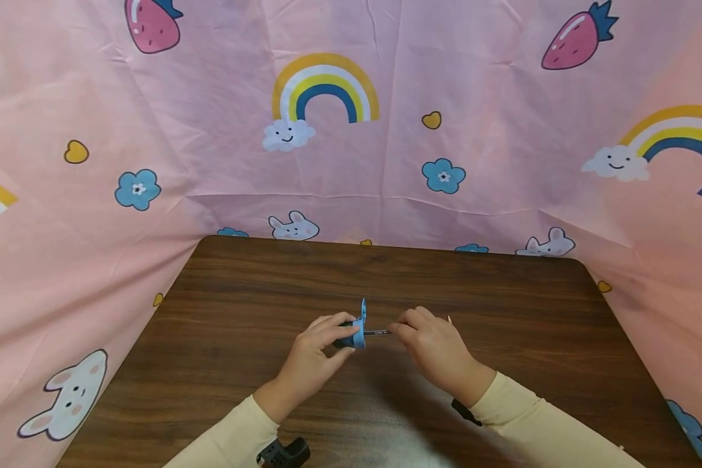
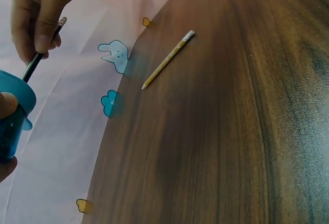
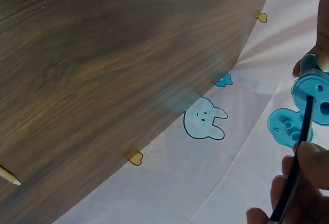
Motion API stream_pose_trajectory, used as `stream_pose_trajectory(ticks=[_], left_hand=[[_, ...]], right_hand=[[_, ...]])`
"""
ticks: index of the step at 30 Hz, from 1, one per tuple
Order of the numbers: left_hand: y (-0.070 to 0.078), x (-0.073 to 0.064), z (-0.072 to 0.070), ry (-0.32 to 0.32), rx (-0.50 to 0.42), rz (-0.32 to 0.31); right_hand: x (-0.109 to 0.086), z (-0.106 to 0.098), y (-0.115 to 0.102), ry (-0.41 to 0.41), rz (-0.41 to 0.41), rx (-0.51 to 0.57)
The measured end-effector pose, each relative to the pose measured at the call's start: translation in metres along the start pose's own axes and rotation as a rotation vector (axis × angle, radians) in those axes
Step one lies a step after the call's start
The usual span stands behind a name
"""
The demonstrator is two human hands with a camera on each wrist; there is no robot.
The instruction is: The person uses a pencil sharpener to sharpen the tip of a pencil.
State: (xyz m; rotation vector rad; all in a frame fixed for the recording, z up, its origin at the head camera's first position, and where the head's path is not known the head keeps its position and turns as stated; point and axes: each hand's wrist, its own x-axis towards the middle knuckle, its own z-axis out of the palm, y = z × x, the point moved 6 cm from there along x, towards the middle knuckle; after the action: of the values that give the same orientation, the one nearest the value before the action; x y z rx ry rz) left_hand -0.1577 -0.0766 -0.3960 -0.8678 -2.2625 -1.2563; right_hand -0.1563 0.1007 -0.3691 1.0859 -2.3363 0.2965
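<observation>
In the head view my left hand (image 1: 310,357) grips a blue pencil sharpener (image 1: 359,334) with a dark body, held sideways above the table. Its hinged lid (image 1: 363,308) stands open. The right wrist view shows the sharpener's round face with holes of different sizes, and the flipped-back lid (image 3: 284,127) beside it. My right hand (image 1: 435,348) pinches a dark pencil (image 1: 377,332), whose front end is in one of the holes. The pencil's far end (image 2: 63,20) pokes out beyond the right fingers in the left wrist view.
A yellow pencil (image 2: 167,60) with a worn end lies on the brown wooden table (image 1: 269,279). In the head view my right hand mostly hides it. Pink patterned cloth (image 1: 222,130) hangs around the table's back and sides. A black wrist device (image 1: 286,453) shows below my left sleeve.
</observation>
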Motion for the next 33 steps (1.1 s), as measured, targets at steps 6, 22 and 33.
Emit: stream_pose_trajectory(ticks=[6, 22, 33], left_hand=[[-0.001, -0.002, -0.004, 0.015, -0.002, -0.01], [-0.008, -0.011, -0.01, 0.028, -0.051, -0.083], [0.002, -0.018, -0.004, -0.06, 0.064, 0.126]], right_hand=[[-0.001, 0.0, 0.002, 0.04, 0.017, 0.019], [-0.009, -0.002, 0.003, 0.191, -0.044, -0.018], [-0.016, 0.026, 0.025, -0.413, 0.441, 0.686]])
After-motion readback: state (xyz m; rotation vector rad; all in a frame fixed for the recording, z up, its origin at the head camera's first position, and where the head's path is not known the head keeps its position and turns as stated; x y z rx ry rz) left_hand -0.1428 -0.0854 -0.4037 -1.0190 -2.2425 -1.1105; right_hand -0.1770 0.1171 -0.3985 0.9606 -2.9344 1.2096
